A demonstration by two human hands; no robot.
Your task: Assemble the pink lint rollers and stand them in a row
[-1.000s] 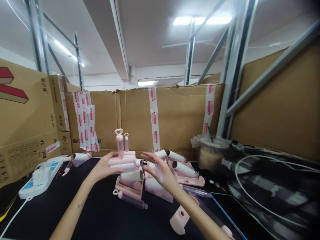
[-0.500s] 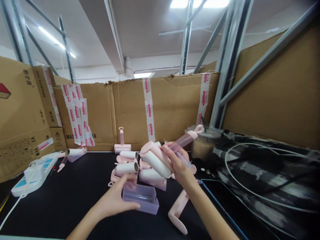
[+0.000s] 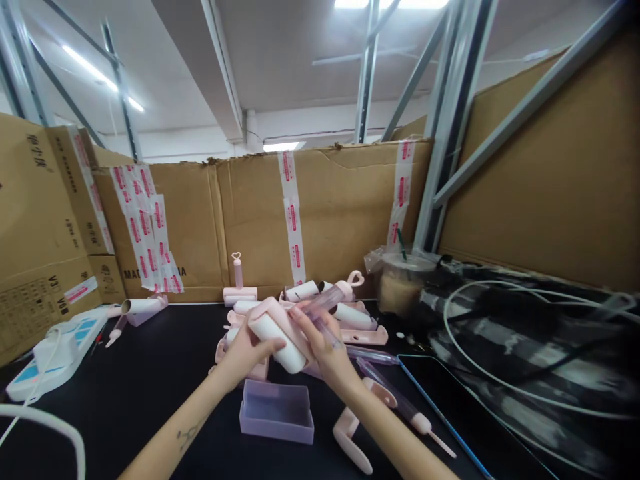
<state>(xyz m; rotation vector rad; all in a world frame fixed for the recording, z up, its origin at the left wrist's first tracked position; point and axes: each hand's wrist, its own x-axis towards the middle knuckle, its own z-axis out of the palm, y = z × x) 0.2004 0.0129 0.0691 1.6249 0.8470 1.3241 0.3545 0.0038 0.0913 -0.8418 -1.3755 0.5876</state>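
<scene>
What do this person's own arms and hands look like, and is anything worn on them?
They are slim human arms, bare as far as the picture shows, with no sleeves in sight. The left hand and right hand wear no gloves, and no watch or bracelet shows. A small, dark line tattoo marks the left forearm.

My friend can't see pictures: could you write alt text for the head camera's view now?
A person's left hand and right hand hold a pink lint roller with a white roll over a black tabletop. Below sits an open-topped purple plastic case; more lint-roller parts lie behind, and a drink cup stands to the right.
</scene>
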